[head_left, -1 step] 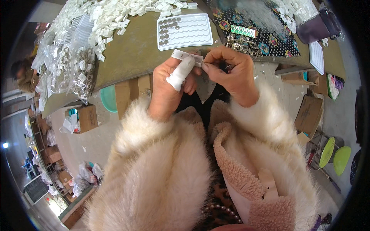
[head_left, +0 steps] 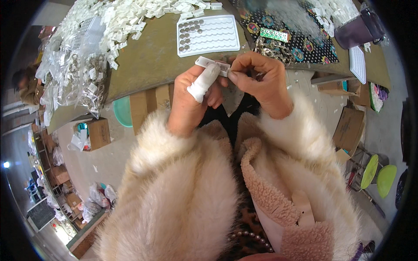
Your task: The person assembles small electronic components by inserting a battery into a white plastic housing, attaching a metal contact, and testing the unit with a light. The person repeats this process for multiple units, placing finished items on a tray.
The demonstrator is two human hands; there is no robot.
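My left hand [head_left: 186, 98] pinches a small white plastic casing [head_left: 204, 61], long and rectangular, just off the table's front edge. A white wrap covers the left thumb, which presses on top and hides part of the casing. Close to the casing's right end, my right hand [head_left: 263, 80] is closed with thumb and forefinger pinched together; what they hold is too small to make out. Something dark shows between its curled fingers. Beyond both hands lies a white tray [head_left: 220, 38] with rows of round hollows, several on its left side filled with silvery button cells [head_left: 187, 35].
White casings [head_left: 126, 21] are heaped at the far left, beside clear bags [head_left: 74, 65] of parts. On a patterned cloth [head_left: 305, 48] lie metal pieces [head_left: 274, 52] and a green-and-white strip [head_left: 274, 35]. A dark purple mug [head_left: 359, 30] stands right. Cardboard boxes [head_left: 99, 132] sit below.
Hardly anything differs. The left hand and the casing have shifted very slightly to the right; the right hand keeps its pinch at the casing's end.
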